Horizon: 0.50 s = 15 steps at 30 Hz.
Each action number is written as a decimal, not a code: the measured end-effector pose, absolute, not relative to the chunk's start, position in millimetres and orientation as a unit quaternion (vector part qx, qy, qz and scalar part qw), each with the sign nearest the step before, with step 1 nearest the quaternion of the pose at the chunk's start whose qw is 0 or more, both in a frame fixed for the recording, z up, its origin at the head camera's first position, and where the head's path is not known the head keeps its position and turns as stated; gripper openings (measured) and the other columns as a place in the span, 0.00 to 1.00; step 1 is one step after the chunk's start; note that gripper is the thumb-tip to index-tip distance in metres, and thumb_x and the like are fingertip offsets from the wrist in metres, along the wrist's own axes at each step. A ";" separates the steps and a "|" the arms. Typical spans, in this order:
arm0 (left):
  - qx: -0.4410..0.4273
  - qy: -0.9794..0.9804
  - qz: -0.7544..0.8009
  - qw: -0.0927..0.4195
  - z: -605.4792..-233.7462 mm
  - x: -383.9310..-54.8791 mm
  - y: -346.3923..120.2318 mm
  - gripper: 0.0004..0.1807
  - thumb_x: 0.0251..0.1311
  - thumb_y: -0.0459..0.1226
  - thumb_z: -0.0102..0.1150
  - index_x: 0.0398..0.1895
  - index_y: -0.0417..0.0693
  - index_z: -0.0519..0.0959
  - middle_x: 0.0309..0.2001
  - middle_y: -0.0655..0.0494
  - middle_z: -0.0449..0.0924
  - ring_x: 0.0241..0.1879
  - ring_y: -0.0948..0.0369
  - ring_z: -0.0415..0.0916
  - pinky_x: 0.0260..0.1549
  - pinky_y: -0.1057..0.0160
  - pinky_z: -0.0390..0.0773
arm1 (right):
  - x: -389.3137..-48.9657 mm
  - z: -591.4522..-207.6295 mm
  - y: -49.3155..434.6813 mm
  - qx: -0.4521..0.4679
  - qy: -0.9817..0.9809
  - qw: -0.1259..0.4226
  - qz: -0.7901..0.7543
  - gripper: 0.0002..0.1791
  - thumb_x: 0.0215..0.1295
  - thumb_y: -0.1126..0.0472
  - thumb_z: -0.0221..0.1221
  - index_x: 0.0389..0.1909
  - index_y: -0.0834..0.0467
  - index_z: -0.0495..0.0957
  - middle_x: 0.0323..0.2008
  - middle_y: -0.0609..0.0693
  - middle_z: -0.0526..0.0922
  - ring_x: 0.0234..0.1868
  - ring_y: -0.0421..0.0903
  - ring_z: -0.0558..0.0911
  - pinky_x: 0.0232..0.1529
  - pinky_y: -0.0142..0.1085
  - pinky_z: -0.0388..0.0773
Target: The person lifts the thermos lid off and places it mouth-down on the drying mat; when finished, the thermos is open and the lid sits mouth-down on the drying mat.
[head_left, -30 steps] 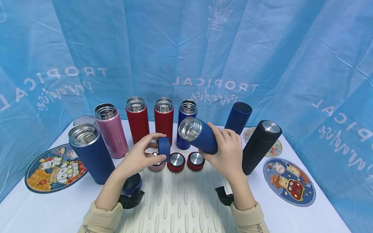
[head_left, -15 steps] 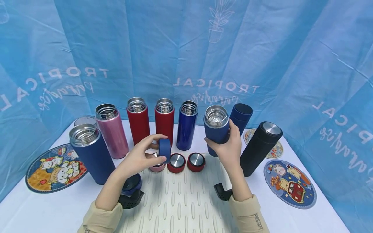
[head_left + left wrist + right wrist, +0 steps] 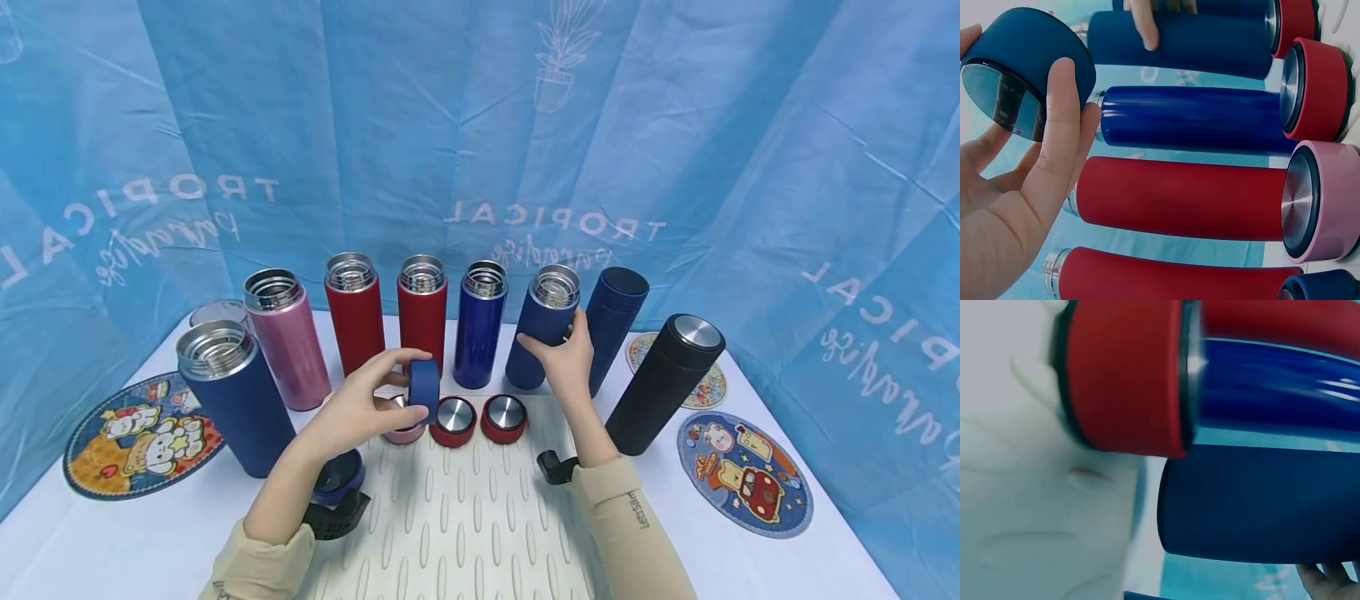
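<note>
My left hand [image 3: 360, 412] holds a dark blue flask lid [image 3: 423, 390] between thumb and fingers, above the row of lids. In the left wrist view this lid [image 3: 1035, 53] is tilted, its shiny disc facing down. My right hand [image 3: 567, 354] grips an uncapped dark blue thermos flask [image 3: 536, 325] around its right side. The flask stands nearly upright at the back, beside a glossy blue flask [image 3: 480, 333], its steel mouth facing up. In the right wrist view the lower body of the dark blue flask [image 3: 1260, 503] shows, with fingertips at its edge.
Two red flasks [image 3: 422, 312], a pink flask [image 3: 288, 350] and a wide blue flask [image 3: 240, 408] stand uncapped leftward. A capped navy flask [image 3: 618, 308] and a black flask [image 3: 667, 383] stand at right. Red lids [image 3: 504, 417] lie on the ridged white mat [image 3: 465, 517].
My right hand has turned the tilted dark blue flask upright, moved it right, then pushed back and slightly left into the row. The left hand with the lid has stayed put.
</note>
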<state>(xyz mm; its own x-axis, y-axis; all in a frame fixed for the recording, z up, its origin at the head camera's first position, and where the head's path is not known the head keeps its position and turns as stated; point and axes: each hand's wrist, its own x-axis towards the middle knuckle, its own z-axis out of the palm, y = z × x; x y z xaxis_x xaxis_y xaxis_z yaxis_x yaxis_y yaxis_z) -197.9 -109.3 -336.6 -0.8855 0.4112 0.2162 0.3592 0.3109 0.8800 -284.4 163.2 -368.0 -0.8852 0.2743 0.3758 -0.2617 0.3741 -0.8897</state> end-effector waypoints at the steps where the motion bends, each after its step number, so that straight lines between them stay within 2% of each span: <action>1: 0.238 0.809 0.537 0.024 -336.5 -197.9 -109.1 0.32 0.52 0.40 0.65 0.62 0.53 0.65 0.55 0.48 0.70 0.50 0.51 0.73 0.41 0.60 0.80 | -286.4 -369.5 163.1 -0.007 -0.795 0.236 0.558 0.49 0.45 0.56 0.71 0.67 0.55 0.55 0.60 0.55 0.67 0.59 0.56 0.69 0.55 0.50 0.70; 6: 0.239 0.809 0.537 0.025 -336.2 -198.0 -108.4 0.32 0.52 0.40 0.65 0.62 0.52 0.65 0.54 0.48 0.71 0.50 0.51 0.73 0.41 0.61 0.79 | -294.7 -375.9 162.5 -0.015 -0.799 0.221 0.560 0.49 0.45 0.58 0.71 0.68 0.57 0.54 0.61 0.57 0.67 0.60 0.56 0.69 0.56 0.51 0.69; 15: 0.240 0.807 0.538 0.033 -336.2 -197.4 -108.6 0.32 0.53 0.41 0.65 0.61 0.52 0.65 0.54 0.47 0.71 0.50 0.51 0.73 0.40 0.62 0.80 | -303.8 -381.1 162.2 -0.023 -0.794 0.201 0.573 0.50 0.45 0.59 0.71 0.68 0.55 0.54 0.62 0.55 0.65 0.62 0.55 0.67 0.58 0.50 0.67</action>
<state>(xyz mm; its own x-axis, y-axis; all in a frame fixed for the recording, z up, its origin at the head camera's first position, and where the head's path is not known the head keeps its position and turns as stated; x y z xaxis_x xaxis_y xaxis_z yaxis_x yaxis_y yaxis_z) -197.4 -108.6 -336.2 -0.8828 0.4229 0.2044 0.3514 0.3060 0.8848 -303.8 162.2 -381.1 -0.9183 0.2671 0.2922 -0.1929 0.3428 -0.9194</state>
